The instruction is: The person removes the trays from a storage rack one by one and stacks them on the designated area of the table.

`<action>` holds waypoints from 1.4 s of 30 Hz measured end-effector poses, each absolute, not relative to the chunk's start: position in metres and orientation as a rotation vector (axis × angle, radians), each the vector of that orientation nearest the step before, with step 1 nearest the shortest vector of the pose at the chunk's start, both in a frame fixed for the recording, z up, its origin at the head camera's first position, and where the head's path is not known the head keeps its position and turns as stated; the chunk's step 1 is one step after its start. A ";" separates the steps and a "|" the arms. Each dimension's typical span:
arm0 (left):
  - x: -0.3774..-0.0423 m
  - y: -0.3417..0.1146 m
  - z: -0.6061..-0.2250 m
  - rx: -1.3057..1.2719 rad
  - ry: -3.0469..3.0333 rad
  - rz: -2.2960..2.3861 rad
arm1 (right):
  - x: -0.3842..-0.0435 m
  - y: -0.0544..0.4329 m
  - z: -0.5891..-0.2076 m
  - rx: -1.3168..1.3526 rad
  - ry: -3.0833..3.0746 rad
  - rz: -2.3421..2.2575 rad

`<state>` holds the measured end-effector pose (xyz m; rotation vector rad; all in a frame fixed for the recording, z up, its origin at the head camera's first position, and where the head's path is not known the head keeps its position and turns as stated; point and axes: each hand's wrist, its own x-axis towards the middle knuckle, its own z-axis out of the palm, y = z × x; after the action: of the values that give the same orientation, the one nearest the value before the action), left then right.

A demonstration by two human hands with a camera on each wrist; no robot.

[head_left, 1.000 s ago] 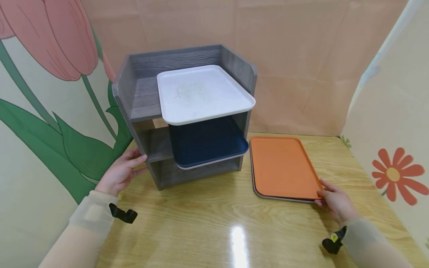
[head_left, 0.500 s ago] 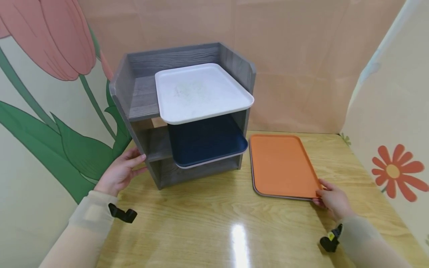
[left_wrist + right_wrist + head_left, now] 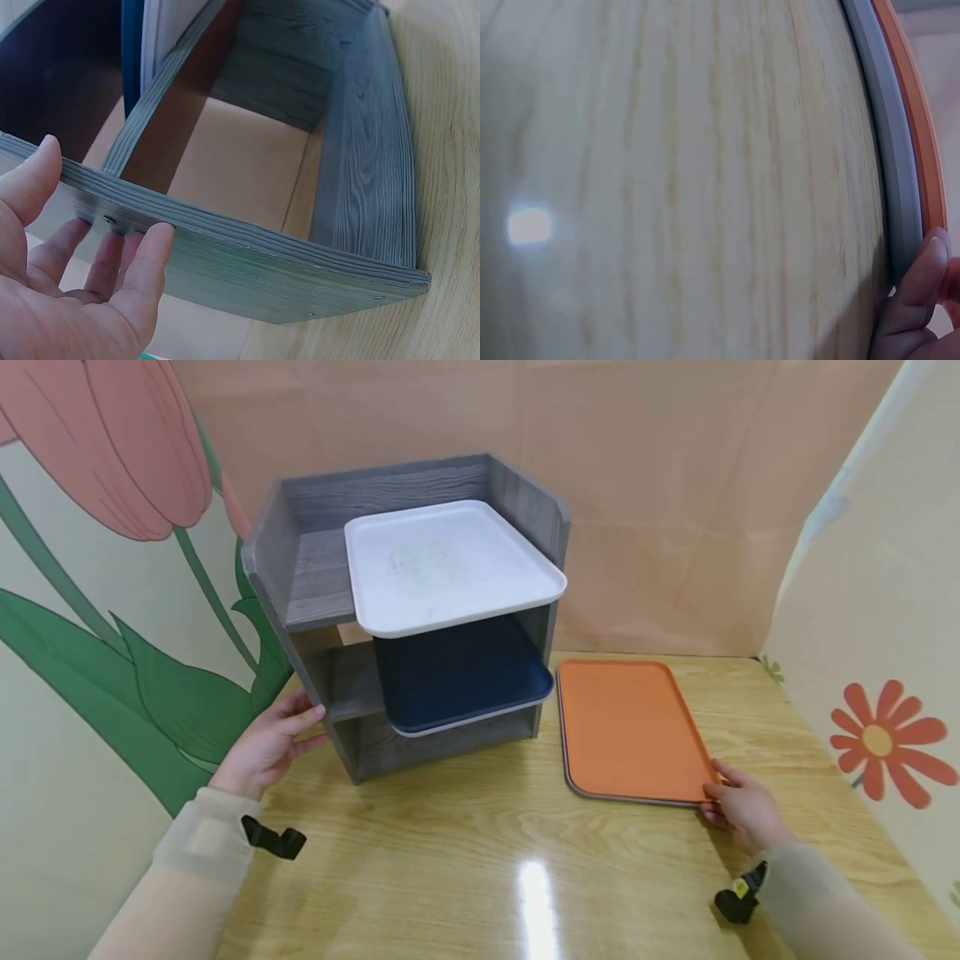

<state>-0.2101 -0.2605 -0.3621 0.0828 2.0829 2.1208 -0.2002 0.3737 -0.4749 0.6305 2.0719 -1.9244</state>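
Note:
A grey wooden shelf unit (image 3: 517,502) stands on the table, with a white tray (image 3: 450,568) on top and a dark navy tray (image 3: 465,677) on the level below. Both trays jut out past the front, and a pale rim shows under the navy one. My left hand (image 3: 273,739) rests against the unit's left side; in the left wrist view its fingertips touch the outer panel (image 3: 247,274), thumb by the front edge. At the right, my right hand (image 3: 750,806) pinches the near right corner of an orange tray (image 3: 637,735), which lies over a grey-rimmed tray (image 3: 892,150).
The wooden table (image 3: 450,877) runs along the front, with a bright reflection near its middle. A peach-coloured backdrop (image 3: 675,510) hangs behind the unit. Flower-painted walls (image 3: 877,610) flank both sides, the left one close to my left arm.
The orange tray has shifted slightly toward me over the tray beneath, covering the dark strip at its near edge. My right hand keeps its pinch; the left hand stays in place.

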 end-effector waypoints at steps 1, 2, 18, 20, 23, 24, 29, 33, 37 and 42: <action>-0.210 -0.260 -0.362 0.082 2.083 2.119 | -0.200 0.374 -0.475 0.633 2.051 -1.943; -0.210 -0.261 -0.362 0.079 2.084 2.118 | -0.199 0.375 -0.475 0.632 2.032 -1.965; -0.212 -0.261 -0.362 0.097 2.065 2.136 | -0.189 0.381 -0.458 0.541 1.795 -2.417; -0.212 -0.262 -0.362 0.097 2.059 2.140 | -0.191 0.377 -0.452 0.488 1.816 -2.445; -0.211 -0.262 -0.362 0.101 2.060 2.139 | -0.194 0.368 -0.439 0.403 1.849 -2.475; -0.211 -0.262 -0.362 0.102 2.059 2.139 | -0.195 0.363 -0.433 0.375 1.849 -2.489; -0.211 -0.261 -0.363 0.100 2.053 2.142 | -0.198 0.338 -0.401 0.180 1.774 -2.584; -0.210 -0.261 -0.363 0.102 2.060 2.143 | -0.200 0.314 -0.370 0.033 1.717 -2.609; -0.210 -0.261 -0.364 0.103 2.067 2.145 | -0.200 0.290 -0.340 -0.103 1.718 -2.584; -0.210 -0.261 -0.363 0.104 2.075 2.139 | -0.199 0.260 -0.303 -0.251 1.756 -2.536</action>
<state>-0.2100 -0.2611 -0.3630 0.1041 2.0748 2.1390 -0.1994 0.2603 -0.3030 -0.2513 1.7556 -2.5357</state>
